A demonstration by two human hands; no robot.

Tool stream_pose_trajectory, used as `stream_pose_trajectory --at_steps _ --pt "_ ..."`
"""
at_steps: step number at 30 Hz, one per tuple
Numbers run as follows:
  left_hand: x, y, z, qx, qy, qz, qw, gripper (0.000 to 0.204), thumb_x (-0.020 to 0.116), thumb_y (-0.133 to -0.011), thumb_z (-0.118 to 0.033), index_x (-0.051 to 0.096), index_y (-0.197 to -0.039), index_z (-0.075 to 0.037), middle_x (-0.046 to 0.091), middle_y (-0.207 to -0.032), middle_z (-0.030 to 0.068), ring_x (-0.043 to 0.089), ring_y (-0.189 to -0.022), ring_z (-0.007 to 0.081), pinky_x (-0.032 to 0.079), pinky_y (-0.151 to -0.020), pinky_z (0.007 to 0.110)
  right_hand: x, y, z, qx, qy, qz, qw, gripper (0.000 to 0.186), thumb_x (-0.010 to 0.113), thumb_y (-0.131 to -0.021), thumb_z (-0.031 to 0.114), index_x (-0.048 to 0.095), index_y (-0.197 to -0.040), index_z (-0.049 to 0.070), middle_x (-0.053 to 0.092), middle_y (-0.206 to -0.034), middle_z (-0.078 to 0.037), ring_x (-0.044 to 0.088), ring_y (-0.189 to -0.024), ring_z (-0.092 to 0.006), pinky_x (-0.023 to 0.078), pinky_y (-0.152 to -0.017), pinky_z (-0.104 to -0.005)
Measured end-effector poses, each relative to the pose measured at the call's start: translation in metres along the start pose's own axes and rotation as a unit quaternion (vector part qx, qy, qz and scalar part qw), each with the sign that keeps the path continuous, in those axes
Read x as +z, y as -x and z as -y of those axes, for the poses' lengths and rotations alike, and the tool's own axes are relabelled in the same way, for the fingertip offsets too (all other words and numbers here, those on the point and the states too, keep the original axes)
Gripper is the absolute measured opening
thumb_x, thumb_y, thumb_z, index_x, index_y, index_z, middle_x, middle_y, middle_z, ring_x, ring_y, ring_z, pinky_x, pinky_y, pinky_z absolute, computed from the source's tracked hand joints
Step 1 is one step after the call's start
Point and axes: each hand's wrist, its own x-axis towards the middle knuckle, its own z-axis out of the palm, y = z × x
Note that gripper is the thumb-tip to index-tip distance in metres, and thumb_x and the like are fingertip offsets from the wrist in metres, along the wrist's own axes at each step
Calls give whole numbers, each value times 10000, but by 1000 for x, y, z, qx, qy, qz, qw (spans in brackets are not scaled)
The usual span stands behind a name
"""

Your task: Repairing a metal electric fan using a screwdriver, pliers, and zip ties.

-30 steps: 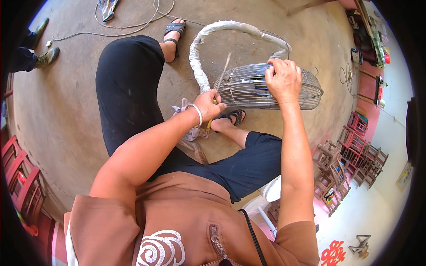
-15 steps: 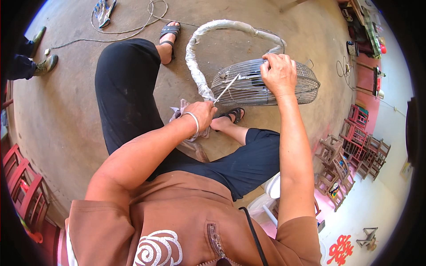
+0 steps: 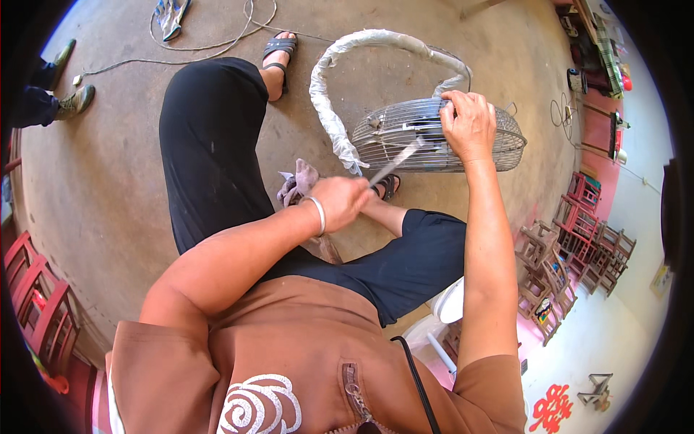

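Observation:
A fan with a wire cage stands on the floor in front of me, and a curved tube wrapped in white plastic arcs beside and behind it. My right hand is closed over the cage's upper edge. In my left hand, which wears a pale bracelet, I grip a thin silvery rod, smeared by motion. Its far end lies over the cage's wires; whether it touches them I cannot tell. Its handle is hidden in my fist. A crumpled greyish-pink cloth lies beyond my left wrist.
A cable loops across the concrete floor, next to a work glove. Another person's shoes are at the far left. Red chairs stand at left, stacked wooden stools at right. My sandalled feet flank the fan.
My left hand has drawn slightly down and right, and the rod's tip has shifted right along the cage. The fan and my right hand have moved a little to the right in view.

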Motion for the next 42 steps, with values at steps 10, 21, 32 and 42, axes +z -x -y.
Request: stream_pose_trajectory --at_steps 10,21,32,42 --pt "9 -62 40 -195 284 -161 925 271 750 -817 -171 633 -1007 -16 599 -785 54 620 -618 160 513 -576 324 -12 13 -9 9 -9 -23 1000 186 585 -786 165 686 -940 144 667 -891 -37 602 -941 -231 444 -860 -399" --pt "21 -91 14 -92 105 -156 978 260 798 -734 -170 645 -893 -33 615 -866 140 621 -793 296 492 -732 368 -15 46 -47 35 -10 -31 999 278 543 -757 109 652 -1010 140 655 -969 -42 598 -999 -234 442 -890 -405" --pt "34 -92 -9 10 24 -163 986 229 752 -767 -178 620 -879 -28 595 -848 153 595 -764 354 479 -675 409 -43 97 32 203 -100 -114 968 158 625 -805 134 640 -960 110 667 -845 -59 637 -861 -256 470 -766 -399" --pt "45 -88 1 -24 74 -119 990 186 616 -859 -252 623 -973 -105 603 -953 81 631 -830 317 503 -646 417 -5 71 113 418 -175 71 889 374 602 -893 400 520 -900 35 656 -667 -181 671 -638 -360 536 -589 -467"
